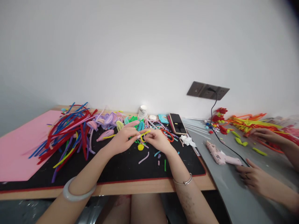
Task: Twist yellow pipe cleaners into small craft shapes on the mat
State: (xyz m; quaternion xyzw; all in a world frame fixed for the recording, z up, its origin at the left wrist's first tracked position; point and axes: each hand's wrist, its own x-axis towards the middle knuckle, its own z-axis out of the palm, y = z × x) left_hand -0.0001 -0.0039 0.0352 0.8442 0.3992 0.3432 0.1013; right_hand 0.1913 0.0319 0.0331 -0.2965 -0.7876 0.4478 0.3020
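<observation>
Both my hands meet over the black mat [112, 169]. A short yellow pipe cleaner [145, 133] is bent between them. My left hand [125, 138] pinches its left end, and my right hand [158, 140] grips it from the other side. Just below my fingers is a round yellow piece [140, 147]; whether it is joined to the pipe cleaner I cannot tell. Behind my hands lie looped pink and green pipe cleaner pieces [131, 124]. Cut pink and green bits [165, 165] are scattered on the mat nearby.
Left are a heap of red and blue pipe cleaners [67, 130] and pink sheets [18, 155]. Toward the wall stand a paper cup [142, 111] and a phone [177, 123]. On the right, a co-worker's hands [259, 179] are near a corded pink glue gun [220, 154].
</observation>
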